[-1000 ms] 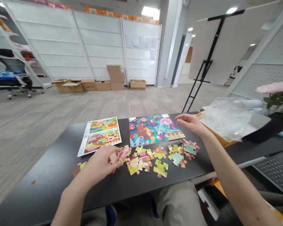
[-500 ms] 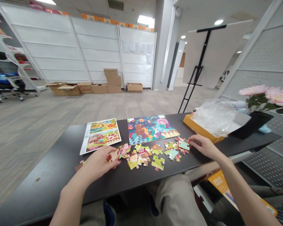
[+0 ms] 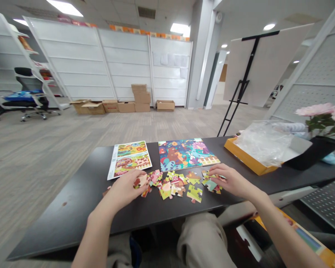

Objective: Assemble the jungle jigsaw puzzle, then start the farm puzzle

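Observation:
Several loose puzzle pieces (image 3: pixel 175 181) lie in a row on the dark table (image 3: pixel 80 186). At the row's left end my left hand (image 3: pixel 130 187) is closed around a brown and cream puzzle piece (image 3: pixel 141 181). My right hand (image 3: pixel 226 178) reaches over the pieces at the right end, its fingers bent down on them and partly covering them; what it grips, if anything, is hidden. Behind the row lie a colourful puzzle picture (image 3: pixel 184 153) and, to its left, a white-edged sheet with two farm and animal pictures (image 3: pixel 131 158).
An orange box (image 3: pixel 248 158) holding clear plastic wrap (image 3: pixel 264 143) stands at the right of the table, beside a black vase (image 3: pixel 303 152) with pink flowers. A green piece (image 3: pixel 194 193) lies near the front edge. My knees are below the table.
My right hand has moved left, from beside the right-end pieces to over them. My left hand stays on its piece. The whole view has shifted a little.

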Available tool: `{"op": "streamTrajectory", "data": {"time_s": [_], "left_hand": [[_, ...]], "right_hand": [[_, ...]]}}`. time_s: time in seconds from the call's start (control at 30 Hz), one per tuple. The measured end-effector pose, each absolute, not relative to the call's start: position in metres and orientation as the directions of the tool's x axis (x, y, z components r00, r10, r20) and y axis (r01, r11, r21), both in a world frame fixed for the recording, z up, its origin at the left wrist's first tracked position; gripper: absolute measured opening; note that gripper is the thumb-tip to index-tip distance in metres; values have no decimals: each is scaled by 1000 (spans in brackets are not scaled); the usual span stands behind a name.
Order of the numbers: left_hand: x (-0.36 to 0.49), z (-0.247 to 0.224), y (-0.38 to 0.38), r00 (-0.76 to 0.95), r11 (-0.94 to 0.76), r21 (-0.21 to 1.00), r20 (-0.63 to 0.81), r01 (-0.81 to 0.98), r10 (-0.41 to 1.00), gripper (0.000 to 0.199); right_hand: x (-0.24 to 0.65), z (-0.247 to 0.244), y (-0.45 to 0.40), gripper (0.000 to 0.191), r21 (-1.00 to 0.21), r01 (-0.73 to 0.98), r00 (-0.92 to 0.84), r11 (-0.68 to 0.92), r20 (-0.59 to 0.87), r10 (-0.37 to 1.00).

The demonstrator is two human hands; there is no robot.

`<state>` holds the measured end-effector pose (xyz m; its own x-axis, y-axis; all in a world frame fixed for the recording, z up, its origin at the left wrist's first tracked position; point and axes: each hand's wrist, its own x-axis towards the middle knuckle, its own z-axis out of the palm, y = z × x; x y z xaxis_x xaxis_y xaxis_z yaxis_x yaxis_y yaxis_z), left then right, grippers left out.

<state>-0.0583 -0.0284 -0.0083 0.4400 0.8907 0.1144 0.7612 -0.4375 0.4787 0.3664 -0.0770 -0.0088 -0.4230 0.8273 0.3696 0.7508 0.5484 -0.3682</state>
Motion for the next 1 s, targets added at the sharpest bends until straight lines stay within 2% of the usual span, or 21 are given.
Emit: {"op": "streamTrajectory", "data": {"time_s": [0.1, 0.2, 0.3, 0.4, 0.53, 0.7, 0.77, 0.9, 1.0], "left_hand": [[-71, -2, -31, 393, -414, 508, 154, 755, 907, 41], [-92, 1, -36, 295, -354, 530, 195, 771, 935, 45], [-113, -1, -43, 213, -287, 504, 201, 815, 956, 50], [-124, -5, -50, 174, -236, 484, 169, 843, 970, 54], [-134, -10, -56, 146, -182, 476, 112, 860, 983, 51], [-150, -11, -59, 99, -123, 404, 80, 907, 992, 48], [-156, -13, -60, 66, -83, 381, 57, 921, 996, 49], [-166, -20, -63, 89, -88, 410, 17, 908, 996, 45], [-168, -21, -64, 117, -115, 441, 22, 890, 993, 43]], "right_hand": [[360, -10, -78, 20, -377, 731, -466, 569, 333, 820], [354, -11, -79, 19, -382, 720, -450, 580, 380, 808], [339, -4, -74, 18, -385, 704, -435, 597, 431, 791], [309, 12, -59, 17, -377, 648, -515, 662, 425, 745], [250, 28, -22, 17, -377, 538, -661, 754, 367, 654], [187, 16, 18, 16, -321, 489, -801, 811, 203, 563], [175, 7, 21, 20, -306, 490, -815, 816, 171, 553], [171, -7, 14, 41, -305, 474, -827, 826, 169, 537], [173, -11, 10, 41, -305, 466, -826, 831, 185, 532]]}}
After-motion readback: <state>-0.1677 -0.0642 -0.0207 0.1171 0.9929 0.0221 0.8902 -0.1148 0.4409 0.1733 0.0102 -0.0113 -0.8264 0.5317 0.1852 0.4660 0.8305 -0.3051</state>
